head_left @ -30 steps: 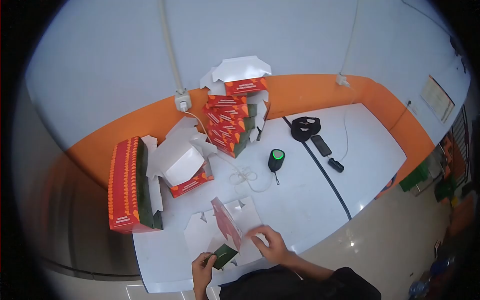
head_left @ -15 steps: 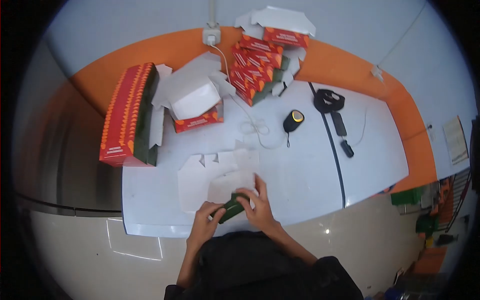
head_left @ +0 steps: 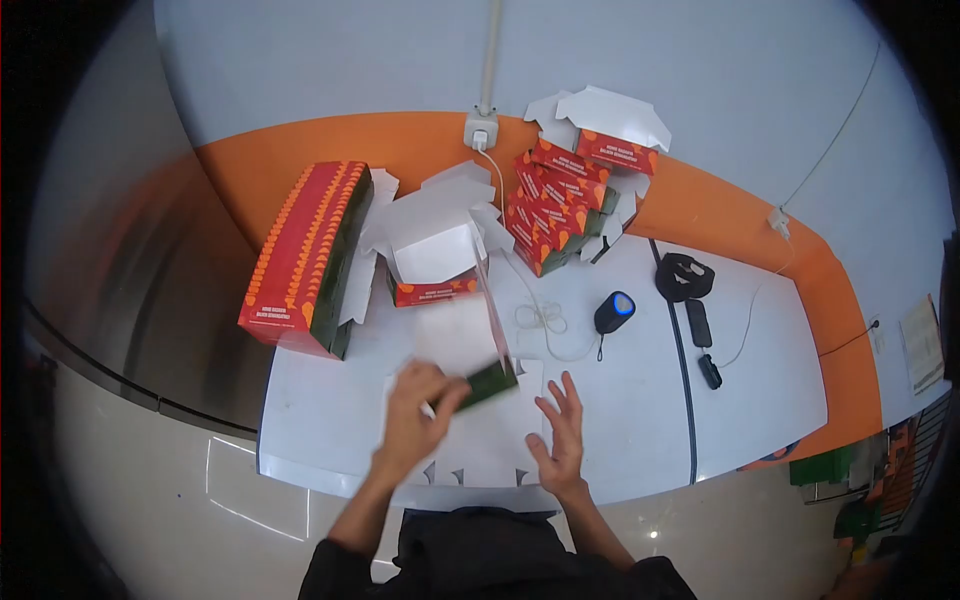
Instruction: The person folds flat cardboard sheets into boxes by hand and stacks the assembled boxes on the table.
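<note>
white table (head_left: 640,420) | cardboard (head_left: 490,448) | red boxes (head_left: 305,250) | speaker (head_left: 614,313) | phone (head_left: 698,323) | cable (head_left: 541,317)

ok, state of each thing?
Green-and-white cardboard blank: partly folded
Left hand: closed on the blank
Right hand: open, empty
White-lined red cardboard box: open
Slanted red cardboard stack: open on top
Long red cardboard stack: upper side shut
Black cylindrical device: blue light lit
White plastic plug: plugged in
</note>
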Available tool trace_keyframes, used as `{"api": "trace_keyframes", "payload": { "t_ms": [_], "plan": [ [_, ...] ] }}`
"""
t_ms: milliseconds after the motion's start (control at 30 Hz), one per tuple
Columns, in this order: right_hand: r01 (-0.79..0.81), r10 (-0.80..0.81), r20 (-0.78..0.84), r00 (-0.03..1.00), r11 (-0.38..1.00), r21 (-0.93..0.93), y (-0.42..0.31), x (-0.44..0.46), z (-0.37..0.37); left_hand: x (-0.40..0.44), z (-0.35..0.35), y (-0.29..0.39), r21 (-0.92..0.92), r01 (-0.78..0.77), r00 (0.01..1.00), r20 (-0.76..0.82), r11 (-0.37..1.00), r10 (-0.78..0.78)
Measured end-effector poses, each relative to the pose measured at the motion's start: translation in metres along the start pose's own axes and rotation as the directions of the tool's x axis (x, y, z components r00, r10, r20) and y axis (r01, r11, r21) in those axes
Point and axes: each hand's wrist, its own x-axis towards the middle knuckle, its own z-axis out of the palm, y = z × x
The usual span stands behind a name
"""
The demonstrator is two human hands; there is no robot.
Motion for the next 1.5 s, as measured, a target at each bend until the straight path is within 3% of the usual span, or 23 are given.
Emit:
{"api": "trace_keyframes", "payload": {
  "t_ms": [100,167,233,267,367,433,467,500,533,567,600,633,667,733,767,833,933,1067,1167,1267,1367,1400,1500],
  "plan": [
    [-0.212,0.233,-0.082,0.969,0.956,0.204,0.001,-0.001,0.001,0.103,-0.026,0.010,0.182,-0.128,0.962,-0.218,0.975,0.167],
    [-0.337,0.346,-0.037,0.938,0.929,0.151,0.009,-0.009,0.002,0.192,-0.030,0.010,0.304,-0.142,0.943,-0.248,0.942,0.222],
    [-0.450,0.450,0.029,0.892,0.883,0.133,0.015,-0.020,0.004,0.276,-0.023,-0.015,0.440,0.012,0.985,-0.162,0.898,0.066],
    [-0.480,0.477,0.057,0.877,0.870,0.112,0.021,-0.031,0.007,0.304,-0.018,-0.017,0.287,0.222,0.975,-0.056,0.932,-0.215],
    [-0.519,0.513,0.139,0.847,0.855,0.013,0.017,-0.050,0.009,0.326,0.014,-0.068,0.624,0.075,0.997,-0.062,0.778,-0.047],
    [-0.544,0.539,0.116,0.834,0.839,0.016,0.021,-0.066,0.011,0.298,0.014,-0.048,0.374,-0.171,0.977,0.185,0.911,0.107],
    [-0.570,0.566,0.100,0.819,0.822,0.016,0.027,-0.074,0.012,0.282,0.021,-0.060,0.132,-0.231,0.959,0.198,0.964,0.203],
    [-0.600,0.597,0.090,0.797,0.800,0.016,0.030,-0.085,0.015,0.249,0.022,-0.049,0.022,-0.141,0.937,0.326,0.990,0.126],
    [-0.628,0.625,0.072,0.778,0.778,0.033,0.034,-0.090,0.016,0.210,0.018,-0.024,-0.073,-0.023,0.890,0.453,0.997,0.053],
    [-0.574,0.581,0.060,0.812,0.813,-0.098,0.044,-0.095,0.014,0.179,0.013,0.004,0.073,0.277,0.691,0.678,0.958,-0.251],
    [-0.511,0.536,0.057,0.842,0.828,-0.230,0.056,-0.099,0.010,0.139,0.028,-0.025,-0.061,-0.048,0.685,0.724,0.997,0.077],
    [-0.441,0.494,0.066,0.867,0.823,-0.358,0.063,-0.107,0.009,0.095,0.037,-0.045,-0.108,0.033,0.523,0.849,0.994,0.075],
    [-0.516,0.604,0.064,0.794,0.726,-0.454,0.064,-0.111,0.010,0.042,0.049,-0.065,-0.051,0.114,0.415,0.910,0.992,-0.001],
    [-0.599,0.788,0.030,0.615,0.491,-0.633,0.067,-0.111,0.010,-0.067,0.069,-0.103,0.074,-0.074,0.287,0.957,0.995,-0.049],
    [-0.611,0.800,0.051,0.598,0.496,-0.617,0.069,-0.113,0.008,-0.112,0.071,-0.099,0.264,-0.185,0.334,0.923,0.947,-0.192],
    [-0.635,0.822,0.094,0.561,0.501,-0.588,0.072,-0.115,0.005,-0.161,0.073,-0.095,0.313,-0.268,0.530,0.838,0.911,-0.132],
    [-0.653,0.820,0.247,0.516,0.564,-0.505,0.063,-0.106,0.002,-0.181,0.079,-0.101,0.343,-0.203,0.674,0.728,0.917,-0.123],
    [-0.594,0.742,0.217,0.635,0.647,-0.478,0.068,-0.122,-0.001,-0.178,0.074,-0.094,0.305,-0.295,0.707,0.708,0.905,-0.008],
    [-0.559,0.669,0.276,0.691,0.735,-0.383,0.049,-0.119,-0.010,-0.180,0.076,-0.094,0.214,-0.152,0.778,0.628,0.965,-0.017],
    [-0.544,0.618,0.383,0.687,0.786,-0.294,0.025,-0.113,-0.030,-0.162,0.075,-0.087,0.160,0.145,0.817,0.537,0.976,-0.209],
    [-0.398,0.464,0.280,0.841,0.879,-0.261,0.048,-0.137,-0.039,-0.130,0.065,-0.086,-0.017,0.403,0.667,0.690,0.915,-0.281],
    [-0.494,0.515,0.169,0.840,0.856,-0.151,0.042,-0.131,-0.036,-0.123,0.061,-0.089,-0.106,0.549,0.592,0.750,0.829,-0.297],
    [-0.431,0.445,0.031,0.895,0.880,-0.198,0.038,-0.114,-0.034,-0.107,0.058,-0.081,-0.123,0.748,0.519,0.721,0.652,-0.460]
  ]
}}
